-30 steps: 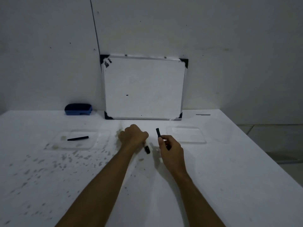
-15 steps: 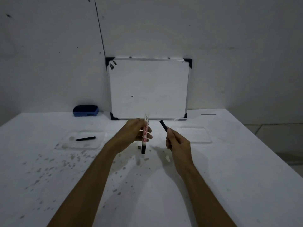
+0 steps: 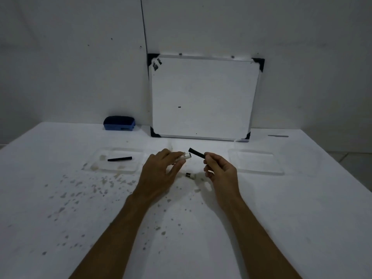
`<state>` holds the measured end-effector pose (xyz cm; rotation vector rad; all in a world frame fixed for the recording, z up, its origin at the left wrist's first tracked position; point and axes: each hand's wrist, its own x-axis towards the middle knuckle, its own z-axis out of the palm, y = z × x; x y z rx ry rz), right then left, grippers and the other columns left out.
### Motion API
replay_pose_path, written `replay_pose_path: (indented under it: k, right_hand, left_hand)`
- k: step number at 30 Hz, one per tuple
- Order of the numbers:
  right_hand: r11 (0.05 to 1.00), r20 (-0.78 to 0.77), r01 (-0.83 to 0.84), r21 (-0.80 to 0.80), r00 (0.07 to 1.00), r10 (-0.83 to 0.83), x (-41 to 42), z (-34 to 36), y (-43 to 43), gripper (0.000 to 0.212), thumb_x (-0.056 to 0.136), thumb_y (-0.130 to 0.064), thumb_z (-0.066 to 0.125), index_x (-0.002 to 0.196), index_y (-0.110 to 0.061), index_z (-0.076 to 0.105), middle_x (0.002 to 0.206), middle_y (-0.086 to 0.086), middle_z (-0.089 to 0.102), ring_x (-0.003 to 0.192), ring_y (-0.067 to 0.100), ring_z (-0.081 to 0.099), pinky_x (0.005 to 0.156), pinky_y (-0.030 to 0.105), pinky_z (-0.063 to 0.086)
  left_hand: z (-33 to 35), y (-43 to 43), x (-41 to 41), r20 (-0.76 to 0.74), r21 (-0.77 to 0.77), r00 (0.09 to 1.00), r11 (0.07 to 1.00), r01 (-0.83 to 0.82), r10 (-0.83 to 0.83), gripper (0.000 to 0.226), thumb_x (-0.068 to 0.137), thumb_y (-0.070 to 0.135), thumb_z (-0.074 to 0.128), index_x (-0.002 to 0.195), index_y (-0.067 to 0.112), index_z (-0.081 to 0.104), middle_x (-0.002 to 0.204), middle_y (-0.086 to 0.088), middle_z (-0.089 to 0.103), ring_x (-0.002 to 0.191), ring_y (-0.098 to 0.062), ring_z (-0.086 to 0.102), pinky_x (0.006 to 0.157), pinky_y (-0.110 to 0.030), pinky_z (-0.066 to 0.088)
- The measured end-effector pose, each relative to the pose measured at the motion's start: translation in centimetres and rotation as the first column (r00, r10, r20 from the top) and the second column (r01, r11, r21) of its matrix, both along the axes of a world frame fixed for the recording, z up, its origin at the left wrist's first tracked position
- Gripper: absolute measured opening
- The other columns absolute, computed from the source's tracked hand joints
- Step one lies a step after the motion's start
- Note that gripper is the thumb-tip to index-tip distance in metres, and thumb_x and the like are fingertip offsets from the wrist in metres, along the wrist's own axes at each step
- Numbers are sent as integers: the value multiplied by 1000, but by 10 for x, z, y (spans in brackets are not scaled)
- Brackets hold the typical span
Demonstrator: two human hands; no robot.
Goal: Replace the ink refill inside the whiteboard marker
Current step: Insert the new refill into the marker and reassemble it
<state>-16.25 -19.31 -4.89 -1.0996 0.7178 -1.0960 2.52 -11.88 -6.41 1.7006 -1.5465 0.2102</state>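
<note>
Facing marker barrel [image 3: 184, 156] in left hand [image 3: 161, 174], refill [image 3: 196, 153] in right hand [image 3: 220, 174].

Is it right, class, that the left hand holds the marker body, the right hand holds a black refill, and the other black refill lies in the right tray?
Not quite. The head view shows the other black refill in the left tray, not the right tray.

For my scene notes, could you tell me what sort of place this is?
Probably a bare indoor work or test station: a stained white table against a plain wall, a small whiteboard leaning there, a blue eraser beside it.
</note>
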Motion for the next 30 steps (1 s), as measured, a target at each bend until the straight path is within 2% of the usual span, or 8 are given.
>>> replay_pose_path:
  k: [5,8,12,16,18,21,24,30]
  right_hand:
    - [995,-99,42,-88,994,-51,-2,-3,-4,13,97,-15,68,105,-10,77,74,-4,67,72,15,58,75,32,54]
    - [989,-167,29,-142,985,-53,-2,-3,-5,13,96,-16,69,106,-11,76,72,-9,67,70,12,59,74,29,53]
    - [997,-55,37,-67,998,-41,-3,1,-6,14,96,-16,68,103,-7,77,69,0,60,67,14,54,74,33,52]
    - [999,48,38,9,998,-38,-7,4,-6,13,97,-14,67,101,-8,78,72,5,57,69,15,53,74,34,51]
    - [1000,69,12,26,998,-14,-7,5,-5,13,97,-14,66,100,-9,79,73,6,57,71,16,53,73,34,51]
    - [999,74,-15,37,997,12,-7,6,-5,15,98,-14,65,101,-8,78,73,7,57,72,17,53,73,34,51]
    - [1000,7,-11,-20,1000,11,-11,5,-8,14,98,-14,65,102,-7,77,71,5,57,69,17,52,75,35,51]
    - [972,-217,-43,-229,976,-8,-16,3,-8,13,99,-17,64,106,-14,75,68,-1,61,67,15,56,72,30,53]
  left_hand:
    - [3,0,1,-35,-58,999,998,-20,18,40,103,45,46,129,22,68,104,4,69,87,-12,65,76,-37,50]
    - [3,0,-1,-59,-43,998,999,-1,-2,35,105,41,48,129,24,67,105,6,68,89,-11,63,78,-34,48]
    - [2,-1,-3,-55,-22,998,1000,15,-16,35,104,41,50,130,25,67,104,6,66,89,-11,60,80,-33,46]
    - [3,2,-4,-184,15,981,998,67,-63,38,102,46,47,130,29,65,102,12,62,88,-6,57,78,-25,47]
    - [4,3,-6,-232,46,969,994,103,-89,37,102,47,47,130,30,65,99,16,59,89,-5,57,79,-25,47]
    - [5,3,-10,-206,52,974,993,107,-94,37,102,49,47,130,33,65,98,24,56,91,-2,55,82,-27,44]
    - [6,4,-9,-180,51,979,993,103,-92,41,100,53,44,130,34,65,97,24,56,90,-1,56,82,-27,42]
    - [6,5,-7,-84,74,996,997,7,-1,45,100,52,42,129,29,68,100,6,64,87,-14,59,82,-37,46]
